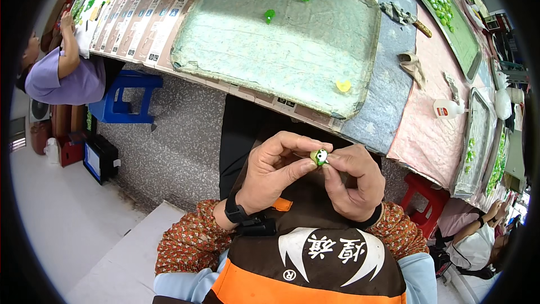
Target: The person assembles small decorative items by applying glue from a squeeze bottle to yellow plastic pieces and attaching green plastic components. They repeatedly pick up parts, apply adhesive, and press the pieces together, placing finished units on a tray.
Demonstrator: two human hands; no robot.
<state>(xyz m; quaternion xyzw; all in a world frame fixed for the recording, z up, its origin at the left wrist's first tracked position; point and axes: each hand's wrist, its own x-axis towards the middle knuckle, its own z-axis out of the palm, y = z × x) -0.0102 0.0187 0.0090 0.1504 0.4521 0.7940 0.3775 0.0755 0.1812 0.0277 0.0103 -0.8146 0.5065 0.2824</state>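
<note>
A small green, white and yellowish figurine [320, 157] with dark spots sits between my two hands, above my lap. My left hand [275, 163] pinches its left side between thumb and fingers. From the right, my right hand [354, 177] has its thumb and forefinger pressed together at the figurine's edge; whether a tiny part is between them is too small to tell. Beyond my hands lies a large pale green tray [270, 50] on the table. Several small green pieces [270, 16] rest toward its far side, and a yellow piece [343, 86] lies near its right corner.
Right of the tray are a brush [422, 27], a cloth scrap [413, 67] and a white bottle [448, 108]. Another tray [444, 17] holds many green pieces. Blue [126, 98] and red [424, 200] stools stand by the table. A person in purple [67, 76] works at left, another at lower right.
</note>
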